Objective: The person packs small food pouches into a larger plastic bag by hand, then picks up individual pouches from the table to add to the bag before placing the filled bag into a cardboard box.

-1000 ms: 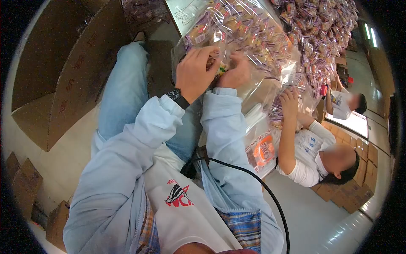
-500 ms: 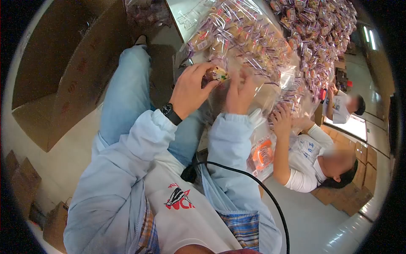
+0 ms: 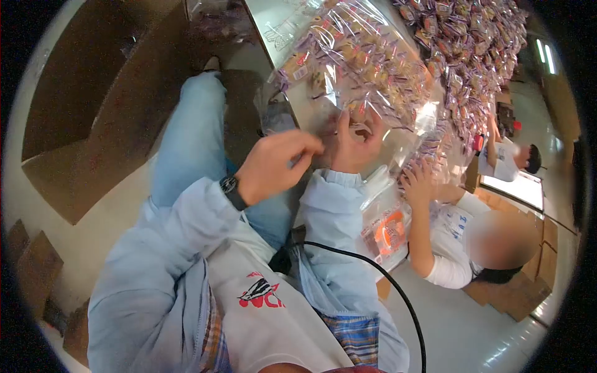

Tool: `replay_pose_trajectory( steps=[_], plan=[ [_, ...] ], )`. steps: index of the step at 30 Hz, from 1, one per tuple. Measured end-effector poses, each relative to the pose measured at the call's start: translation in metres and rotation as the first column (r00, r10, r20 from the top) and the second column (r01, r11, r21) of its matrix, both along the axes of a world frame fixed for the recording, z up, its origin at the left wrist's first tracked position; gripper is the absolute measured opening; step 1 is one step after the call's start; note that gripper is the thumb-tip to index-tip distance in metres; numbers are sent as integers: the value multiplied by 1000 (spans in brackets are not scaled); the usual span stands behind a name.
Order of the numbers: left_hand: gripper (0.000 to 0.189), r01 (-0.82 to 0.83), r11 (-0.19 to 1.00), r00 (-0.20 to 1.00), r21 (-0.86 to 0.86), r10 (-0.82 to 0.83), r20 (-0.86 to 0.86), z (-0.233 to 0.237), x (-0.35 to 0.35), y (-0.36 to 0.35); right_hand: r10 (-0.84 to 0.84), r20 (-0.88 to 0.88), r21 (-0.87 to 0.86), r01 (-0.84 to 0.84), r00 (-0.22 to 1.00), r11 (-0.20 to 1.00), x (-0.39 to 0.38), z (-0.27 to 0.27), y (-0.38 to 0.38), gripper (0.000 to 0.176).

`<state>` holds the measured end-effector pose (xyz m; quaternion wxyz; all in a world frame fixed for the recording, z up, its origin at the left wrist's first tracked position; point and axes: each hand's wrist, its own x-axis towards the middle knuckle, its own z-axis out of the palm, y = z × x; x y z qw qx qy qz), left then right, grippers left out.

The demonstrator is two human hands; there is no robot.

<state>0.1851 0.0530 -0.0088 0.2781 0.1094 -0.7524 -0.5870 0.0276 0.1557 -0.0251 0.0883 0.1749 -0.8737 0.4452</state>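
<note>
From the head view: the worktop point(image 3: 268, 34) is cut off by a slanting edge, and beyond it pale floor point(image 3: 118, 211) is left showing between the legs and a big cardboard box point(image 3: 106, 99). That box is seen open, its inside mostly dark. On the worktop, a clear bag point(image 3: 367, 59) is packed with wrapped snacks, backed by a great heap of packets point(image 3: 466, 50); an orange-printed bag point(image 3: 390, 233) is laid nearer. The left hand point(image 3: 273, 165) is held short of the filled bag, fingers bent, thumb close; whether anything is pinched cannot be told. The right hand point(image 3: 356, 144) is raised at the bag's near end, thumb parted from curled fingers; contact cannot be told. Farther right, packets are covered by a co-worker's hand point(image 3: 418, 182).
</note>
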Motion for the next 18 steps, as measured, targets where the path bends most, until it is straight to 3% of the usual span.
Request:
replay_pose_trajectory(
  steps=[1, 4, 6, 8, 10, 11, 14, 17, 18],
  plan=[
    [20, 17, 987, 996, -158, -31, -85, -6, 15, -9, 64, -34, -16, -64, 997, 998, 0, -3, -5, 70],
    [20, 2, 960, 999, -279, 7, 32, -38, 56, -41, 196, -187, -51, -208, 963, 977, 2, -8, -24, 71],
    [31, -35, 941, 942, -338, 144, 303, -51, 81, -69, 278, -239, -130, -314, 930, 940, -9, -36, -20, 68],
    [45, -3, 884, 808, -467, 278, 520, -55, 98, -87, 322, -253, -213, -377, 913, 901, -5, -40, -21, 65],
    [62, 129, 774, 638, -620, 414, 650, -64, 108, -97, 244, -167, -211, -276, 955, 938, 0, -32, -32, 60],
    [85, 182, 782, 586, -596, 401, 704, -83, 111, -98, 198, -124, -204, -220, 972, 954, 2, -27, -36, 58],
    [94, 256, 725, 463, -639, 489, 739, -78, 83, -86, 132, -216, -15, -139, 967, 990, 4, -10, -44, 54],
    [92, 269, 734, 450, -624, 477, 755, -85, 63, -96, 182, -372, 23, -187, 910, 982, 3, -14, -49, 56],
    [90, 266, 734, 452, -625, 478, 753, -87, 56, -101, 192, -344, -39, -218, 919, 975, 3, -11, -52, 56]
  ],
)
